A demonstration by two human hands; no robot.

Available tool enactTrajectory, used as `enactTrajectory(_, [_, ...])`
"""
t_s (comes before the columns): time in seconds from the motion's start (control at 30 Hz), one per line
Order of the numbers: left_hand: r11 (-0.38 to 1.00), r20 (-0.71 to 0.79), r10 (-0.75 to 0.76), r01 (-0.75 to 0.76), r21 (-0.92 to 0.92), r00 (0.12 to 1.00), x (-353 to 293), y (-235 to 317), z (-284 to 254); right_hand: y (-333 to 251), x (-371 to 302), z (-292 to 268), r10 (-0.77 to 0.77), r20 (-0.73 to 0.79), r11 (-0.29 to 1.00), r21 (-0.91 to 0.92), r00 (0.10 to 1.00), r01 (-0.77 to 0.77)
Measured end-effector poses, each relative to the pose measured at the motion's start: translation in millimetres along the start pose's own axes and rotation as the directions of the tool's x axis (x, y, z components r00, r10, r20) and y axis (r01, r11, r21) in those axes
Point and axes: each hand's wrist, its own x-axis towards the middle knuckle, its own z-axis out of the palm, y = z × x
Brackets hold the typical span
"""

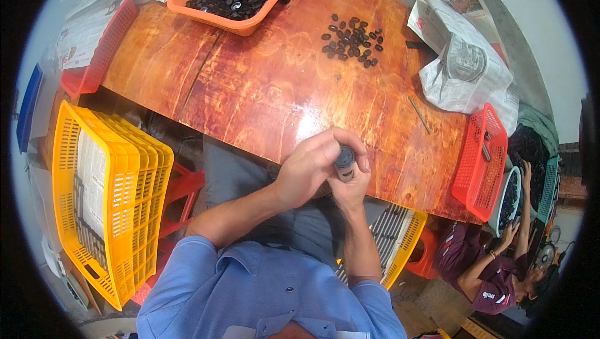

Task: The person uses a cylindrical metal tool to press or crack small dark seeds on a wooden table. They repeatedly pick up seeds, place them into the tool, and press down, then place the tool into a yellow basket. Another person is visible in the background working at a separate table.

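Both my hands meet over the near edge of the wooden table (262,107), around a short dark cylinder (344,157) with a round black end facing up. My left hand (305,169) curls its thumb and fingers around the upper part. Below it, my right hand (350,193) is closed on the lower part, where a paler section with a dark mark shows. The lower end is hidden in my hand. Farther off on the table lies a loose cluster of small black oval pieces (354,40), apart from my hands.
An orange basket (240,26) full of black pieces stands at the far left. Stacked yellow crates (119,214) are at my left. A thin rod (419,115), newspaper (462,82) and a red basket (481,164) lie to the right. A co-worker (487,270) reaches into a basin at the far right.
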Motion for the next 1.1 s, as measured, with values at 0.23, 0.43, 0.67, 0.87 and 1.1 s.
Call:
enactTrajectory(0.23, [0.986,-0.073,0.044,-0.031,0.167,0.996,3.9,-7.9,-3.8,-25.0,5.0,12.8,-0.073,-0.122,0.985,-0.163,0.990,0.052])
enactTrajectory(0.43, [0.969,-0.220,-0.087,0.032,-0.244,0.972,22.6,-1.1,-19.3,-51.4,9.3,3.3,0.147,0.105,0.975,-0.181,0.983,-0.126])
enactTrajectory(0.67, [0.954,-0.236,-0.203,0.139,-0.264,0.950,30.8,3.0,-28.1,-49.9,13.0,6.5,0.257,0.183,0.960,0.069,0.949,-0.273])
enactTrajectory(0.87, [0.936,-0.203,-0.026,0.094,0.338,0.979,34.4,8.9,-21.2,-41.4,31.5,16.4,-0.054,0.114,0.950,-0.300,0.992,0.087])
enactTrajectory(1.1, [0.904,-0.172,0.016,0.059,0.423,0.985,40.3,29.2,-29.5,-56.5,49.5,3.9,-0.215,0.139,0.834,-0.489,0.967,0.256])
